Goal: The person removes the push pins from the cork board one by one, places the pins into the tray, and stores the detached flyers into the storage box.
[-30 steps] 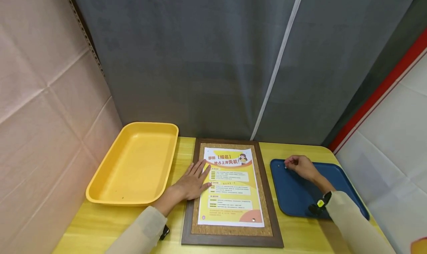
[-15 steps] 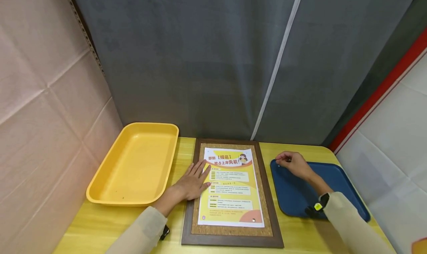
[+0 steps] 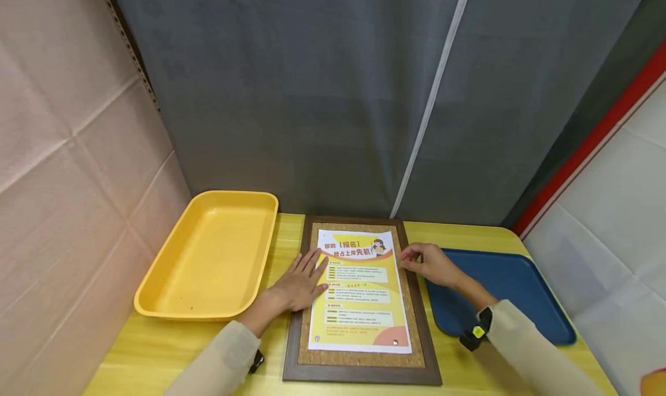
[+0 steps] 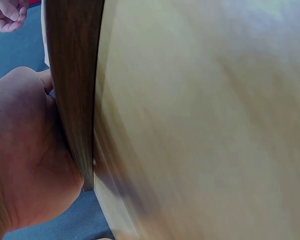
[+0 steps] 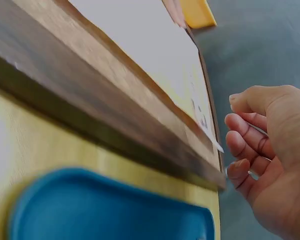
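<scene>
A printed yellow-and-white sheet lies on a cork board with a dark wooden frame. Small tacks show near its lower corners, one pinkish tack and one silvery tack. My left hand rests on the sheet's left side and the frame, fingers spread. In the left wrist view its palm lies against the frame's edge. My right hand is over the board's right edge, by the sheet's upper right. Its curled fingers pinch a tiny pale thumbtack, mostly hidden by the fingertips.
A blue tray lies on the table right of the board, partly under my right forearm. On the left stands a deep yellow tray with dark specks inside. A grey curtain hangs behind the yellow table.
My right hand has moved left from over the blue tray to the board's right edge, with the tiny pale thumbtack at its fingertips. My left hand has stayed still.
</scene>
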Available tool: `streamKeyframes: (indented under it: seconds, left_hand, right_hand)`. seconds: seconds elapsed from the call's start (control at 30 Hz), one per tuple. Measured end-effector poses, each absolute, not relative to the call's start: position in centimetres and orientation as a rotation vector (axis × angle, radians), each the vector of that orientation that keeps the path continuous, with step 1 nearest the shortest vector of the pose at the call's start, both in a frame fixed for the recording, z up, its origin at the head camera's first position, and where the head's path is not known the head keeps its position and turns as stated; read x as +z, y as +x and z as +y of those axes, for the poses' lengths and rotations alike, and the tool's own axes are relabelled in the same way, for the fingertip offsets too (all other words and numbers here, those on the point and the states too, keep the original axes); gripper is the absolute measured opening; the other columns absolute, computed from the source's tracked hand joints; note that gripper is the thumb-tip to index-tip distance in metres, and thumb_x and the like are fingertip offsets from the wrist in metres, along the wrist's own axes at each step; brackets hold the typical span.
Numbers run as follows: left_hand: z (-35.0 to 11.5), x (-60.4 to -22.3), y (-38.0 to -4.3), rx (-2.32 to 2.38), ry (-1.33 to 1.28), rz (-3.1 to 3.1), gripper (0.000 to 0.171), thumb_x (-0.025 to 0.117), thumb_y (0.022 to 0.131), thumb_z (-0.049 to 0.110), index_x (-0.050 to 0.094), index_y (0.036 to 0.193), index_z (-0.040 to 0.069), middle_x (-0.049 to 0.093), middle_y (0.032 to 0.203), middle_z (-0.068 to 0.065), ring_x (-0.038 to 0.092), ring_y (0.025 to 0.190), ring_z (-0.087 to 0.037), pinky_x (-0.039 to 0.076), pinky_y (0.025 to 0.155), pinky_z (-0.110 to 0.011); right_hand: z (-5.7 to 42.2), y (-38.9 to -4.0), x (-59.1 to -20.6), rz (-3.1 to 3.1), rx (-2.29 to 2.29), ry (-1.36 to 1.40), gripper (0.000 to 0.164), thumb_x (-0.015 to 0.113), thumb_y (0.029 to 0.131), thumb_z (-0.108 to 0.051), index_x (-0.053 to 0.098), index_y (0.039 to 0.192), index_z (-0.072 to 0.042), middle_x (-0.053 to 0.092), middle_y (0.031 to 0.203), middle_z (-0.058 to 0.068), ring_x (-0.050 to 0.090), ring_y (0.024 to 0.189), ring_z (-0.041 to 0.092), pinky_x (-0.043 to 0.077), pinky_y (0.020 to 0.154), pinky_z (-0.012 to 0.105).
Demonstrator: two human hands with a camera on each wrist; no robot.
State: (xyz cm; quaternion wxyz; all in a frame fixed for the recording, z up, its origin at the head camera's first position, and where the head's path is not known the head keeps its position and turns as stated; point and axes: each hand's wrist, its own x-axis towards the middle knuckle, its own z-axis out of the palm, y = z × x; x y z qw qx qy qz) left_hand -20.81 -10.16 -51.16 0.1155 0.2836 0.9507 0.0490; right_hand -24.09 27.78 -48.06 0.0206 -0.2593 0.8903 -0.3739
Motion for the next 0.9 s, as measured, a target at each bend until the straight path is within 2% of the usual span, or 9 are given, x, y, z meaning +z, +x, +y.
streamKeyframes:
  seconds: [0.2,0.4,0.63,0.9]
  left_hand:
    - [-10.2,-51.4,-21.2,0.136,0.831,2.794,0.07,0.03,0.115,0.049,0.012,0.172,0.01,-0.001,0.178,-0.018,-0.001,0.165,-0.036,0.005,0.132,-0.053]
    - [-10.2,-51.7,-21.4,0.162,0.83,2.782,0.07,0.031,0.115,0.048,0.011,0.172,0.011,-0.003,0.178,-0.018,-0.003,0.165,-0.035,0.003,0.132,-0.054]
    - [-10.2,-52.5,-21.5,0.182,0.827,2.79,0.071,0.03,0.115,0.049,0.008,0.172,0.012,-0.007,0.178,-0.016,-0.008,0.164,-0.033,0.0,0.132,-0.052]
    - [-10.1,-51.6,-21.0,0.162,0.829,2.8,0.07,0.034,0.115,0.047,0.015,0.171,0.01,0.001,0.178,-0.018,-0.001,0.165,-0.036,0.006,0.132,-0.053]
  right_hand:
    - [25.1,-23.8,-47.9,2.69,-1.123,-0.963,0.005,0.074,0.098,-0.001,0.074,0.102,0.0,0.066,0.086,-0.003,0.056,0.073,0.008,0.049,0.063,0.025]
    - [22.6,-22.9,-47.7,2.661,-1.058,-1.041,0.007,0.076,0.096,-0.003,0.076,0.103,-0.004,0.064,0.087,-0.007,0.056,0.077,0.007,0.048,0.065,0.023]
    - [20.2,-21.9,-48.0,2.609,-1.042,-1.227,0.008,0.078,0.094,-0.002,0.076,0.102,-0.005,0.069,0.09,-0.004,0.058,0.077,0.007,0.053,0.067,0.027]
    - [17.5,-20.7,-48.2,2.525,-1.037,-1.257,0.008,0.077,0.094,-0.003,0.077,0.102,-0.005,0.067,0.086,-0.008,0.055,0.075,0.0,0.052,0.066,0.019]
